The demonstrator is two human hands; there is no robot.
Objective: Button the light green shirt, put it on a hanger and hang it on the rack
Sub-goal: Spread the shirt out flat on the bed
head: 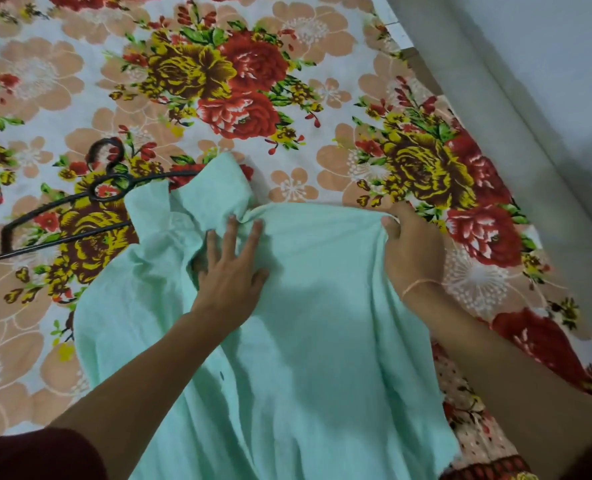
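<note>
Light green soft cotton shirt (287,323) spread on floral bedsheet (218,81), black wire hanger (62,209) partly under collar. Left hand (232,271) flat, fingers spread, pressing fabric; right hand (412,251) pinching shoulder edge. Fabric light, limp, wrinkles easily; best held at shoulder seams.

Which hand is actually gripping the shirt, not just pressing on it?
The right hand: it pinches the light green shirt at its top edge. The left hand lies flat, fingers spread, near the collar.

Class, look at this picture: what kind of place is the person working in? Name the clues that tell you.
Probably a bedroom at home. The green shirt lies spread on a floral bedsheet, a black hanger rests beside it, and a plain wall runs along the bed's edge.
</note>
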